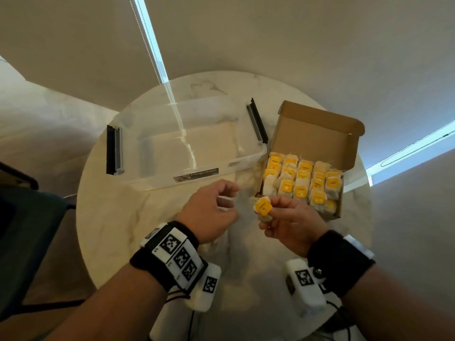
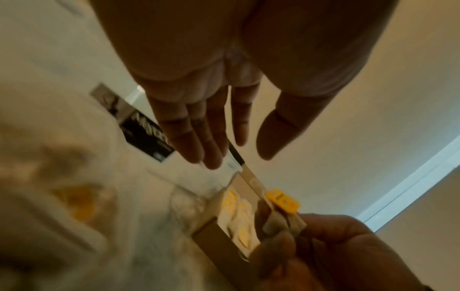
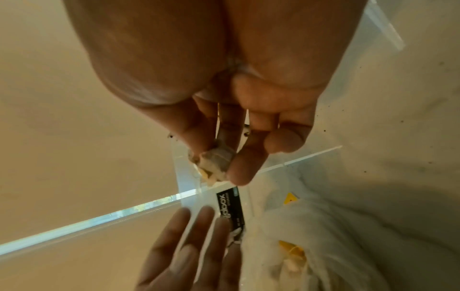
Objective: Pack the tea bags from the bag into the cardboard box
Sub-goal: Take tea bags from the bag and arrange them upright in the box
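My right hand (image 1: 272, 211) pinches one tea bag (image 1: 263, 207) with a yellow tag just in front of the near-left corner of the open cardboard box (image 1: 317, 134). Rows of yellow-tagged tea bags (image 1: 302, 179) fill most of the box. In the right wrist view the fingertips (image 3: 239, 169) squeeze the tea bag (image 3: 216, 161). My left hand (image 1: 227, 199) hovers a little to the left, relaxed and holding nothing; its fingers (image 2: 206, 141) are straight in the left wrist view. The translucent plastic bag (image 3: 311, 236), with tea bags still inside, lies on the table below the hands.
A clear plastic storage tub (image 1: 187, 143) with black end clips sits behind the hands, left of the box. Everything rests on a round marble table (image 1: 118, 230). A dark chair (image 1: 27, 217) stands at the table's left edge.
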`<state>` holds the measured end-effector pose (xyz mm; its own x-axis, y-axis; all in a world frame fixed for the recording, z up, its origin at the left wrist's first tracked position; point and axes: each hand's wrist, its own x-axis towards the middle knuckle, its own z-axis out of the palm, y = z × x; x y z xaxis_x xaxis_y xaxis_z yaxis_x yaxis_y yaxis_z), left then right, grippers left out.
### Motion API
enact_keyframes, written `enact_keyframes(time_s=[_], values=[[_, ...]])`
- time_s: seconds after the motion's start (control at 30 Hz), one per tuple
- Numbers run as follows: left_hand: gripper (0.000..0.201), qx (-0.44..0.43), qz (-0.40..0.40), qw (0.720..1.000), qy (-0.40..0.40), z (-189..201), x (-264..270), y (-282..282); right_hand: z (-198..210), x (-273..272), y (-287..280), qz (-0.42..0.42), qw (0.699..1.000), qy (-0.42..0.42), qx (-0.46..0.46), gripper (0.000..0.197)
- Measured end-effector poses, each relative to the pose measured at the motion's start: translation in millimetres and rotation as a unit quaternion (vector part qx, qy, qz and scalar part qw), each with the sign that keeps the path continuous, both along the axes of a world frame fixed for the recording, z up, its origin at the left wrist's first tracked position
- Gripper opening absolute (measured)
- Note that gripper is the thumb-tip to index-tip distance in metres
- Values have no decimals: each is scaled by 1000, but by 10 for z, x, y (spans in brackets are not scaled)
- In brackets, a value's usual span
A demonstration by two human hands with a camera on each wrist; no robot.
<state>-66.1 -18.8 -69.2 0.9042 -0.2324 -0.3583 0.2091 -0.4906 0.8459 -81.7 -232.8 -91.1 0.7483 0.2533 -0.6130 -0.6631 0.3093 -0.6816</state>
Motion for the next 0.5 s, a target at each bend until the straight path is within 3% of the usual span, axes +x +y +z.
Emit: enact_keyframes(time_s=[0.07, 0.13, 0.23, 0.3, 0.33, 0.4, 0.43, 0.5], values=[[42, -82, -20, 995, 56, 7, 19, -195, 39, -41, -93, 2, 999, -7, 39, 24], [36, -105, -23, 993, 54, -10, 22, -381, 65, -86, -157, -4, 999, -6, 43, 25], [17, -13, -33, 999, -23, -75, 41, -595, 104, -155, -225, -14, 1000, 0, 12, 23], [11, 41, -65, 995, -58, -99, 41, -726, 95, -212, -324, 10, 993, -55, -108, 18], [12, 61, -86, 992, -76, -97, 39, -794, 85, -244, -401, 45, 971, -109, -209, 15], [12, 89, -141, 981, -96, -92, 49, -933, 58, -294, -593, 131, 895, -201, -376, 13], [10, 96, -172, 976, -94, -83, 58, -1002, 58, -312, -688, 157, 869, -220, -413, 14], [5, 84, -203, 973, -69, -82, 84, -1147, 74, -322, -851, 158, 856, -228, -437, 9]])
